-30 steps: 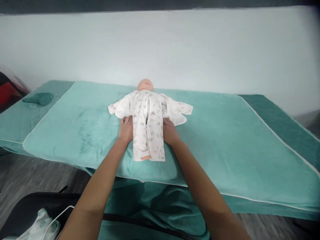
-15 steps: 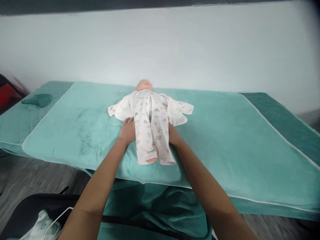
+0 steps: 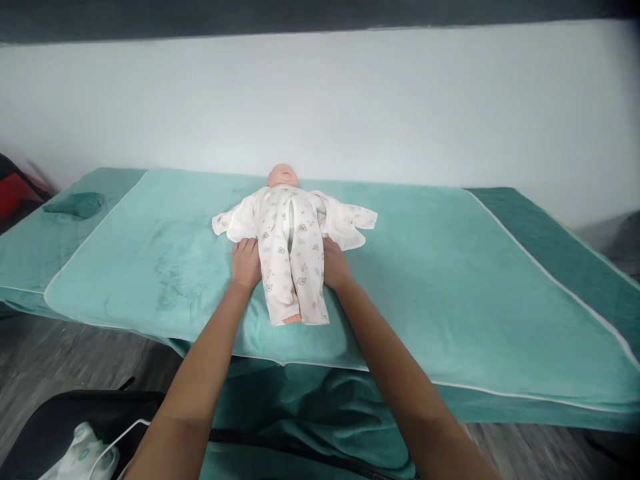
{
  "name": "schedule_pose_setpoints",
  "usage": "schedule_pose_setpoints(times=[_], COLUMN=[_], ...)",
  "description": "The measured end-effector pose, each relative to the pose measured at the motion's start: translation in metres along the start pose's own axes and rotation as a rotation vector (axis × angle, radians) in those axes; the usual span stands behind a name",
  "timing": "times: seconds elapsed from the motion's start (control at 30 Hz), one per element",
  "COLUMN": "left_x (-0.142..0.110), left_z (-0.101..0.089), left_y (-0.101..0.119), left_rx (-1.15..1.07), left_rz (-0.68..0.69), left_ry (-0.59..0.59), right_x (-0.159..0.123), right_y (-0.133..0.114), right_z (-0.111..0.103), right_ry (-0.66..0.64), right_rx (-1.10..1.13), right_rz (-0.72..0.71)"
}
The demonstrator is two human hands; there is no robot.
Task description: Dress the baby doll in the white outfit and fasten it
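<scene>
In the head view, I am seeing a doll lying on a green bed, patterned trousers covering its body, a white jacket spreading either side. My left hand and right hand are touching the trousers' sides; whether they are grasping, I cannot tell.

Soft light, faint shadows, darkened upper-right corner

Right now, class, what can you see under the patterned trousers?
A foot tip pokes out at the bottom; a white top spreads from beneath. The trousers hide the rest.
</scene>
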State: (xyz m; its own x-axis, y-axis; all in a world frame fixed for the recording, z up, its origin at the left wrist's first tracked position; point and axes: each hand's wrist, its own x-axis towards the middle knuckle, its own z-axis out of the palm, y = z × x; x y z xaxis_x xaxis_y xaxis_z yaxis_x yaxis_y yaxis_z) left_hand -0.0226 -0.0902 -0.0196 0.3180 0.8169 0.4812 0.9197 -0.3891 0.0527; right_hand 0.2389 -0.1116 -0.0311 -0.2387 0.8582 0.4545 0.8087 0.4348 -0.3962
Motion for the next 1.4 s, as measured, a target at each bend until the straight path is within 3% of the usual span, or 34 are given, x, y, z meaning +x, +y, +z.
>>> schedule_pose_setpoints(times=[0.2, 0.37, 0.57, 0.67, 0.73, 0.8, 0.93, 1.03, 1.13, 1.27, 1.33, 1.4], left_x=[-0.003, -0.005, -0.001, -0.001, -0.001, -0.002, -0.001, 0.001, 0.001, 0.002, 0.002, 0.001], left_z=[-0.001, 0.005, 0.013, 0.015, 0.015, 0.015, 0.017, 0.018, 0.020, 0.021, 0.021, 0.022], left_y=[-0.003, -0.008, -0.011, -0.013, -0.015, -0.018, -0.021, -0.020, -0.020, -0.021, -0.022, -0.023], left_rx=[-0.017, -0.089, -0.210, -0.236, -0.251, -0.275, -0.353, -0.344, -0.321, -0.324, -0.338, -0.348], left_rz=[-0.040, -0.089, -0.192, -0.226, -0.254, -0.289, -0.358, -0.367, -0.372, -0.363, -0.367, -0.371], left_ry=[0.033, 0.130, 0.163, 0.196, 0.223, 0.262, 0.382, 0.411, 0.391, 0.343, 0.333, 0.323], right_x=[-0.001, -0.007, -0.012, -0.011, -0.010, -0.009, -0.002, 0.011, 0.033, 0.072, 0.087, 0.093], right_y=[-0.003, -0.007, -0.007, 0.004, 0.017, 0.032, 0.058, 0.070, 0.064, 0.013, -0.022, -0.052], right_z=[-0.008, -0.013, -0.014, -0.017, -0.021, -0.026, -0.035, -0.043, -0.050, -0.060, -0.064, -0.069], right_ry=[0.031, 0.083, 0.113, 0.274, 0.421, 0.486, 0.359, 0.289, 0.362, 0.433, 0.274, -0.082], right_rx=[0.099, 0.164, 0.205, 0.195, 0.102, -0.021, -0.107, 0.074, 0.556, 0.937, 0.858, 0.660], right_rz=[-0.038, 0.029, 0.119, 0.284, 0.449, 0.621, 0.875, 0.958, 0.866, 0.532, 0.280, 0.045])
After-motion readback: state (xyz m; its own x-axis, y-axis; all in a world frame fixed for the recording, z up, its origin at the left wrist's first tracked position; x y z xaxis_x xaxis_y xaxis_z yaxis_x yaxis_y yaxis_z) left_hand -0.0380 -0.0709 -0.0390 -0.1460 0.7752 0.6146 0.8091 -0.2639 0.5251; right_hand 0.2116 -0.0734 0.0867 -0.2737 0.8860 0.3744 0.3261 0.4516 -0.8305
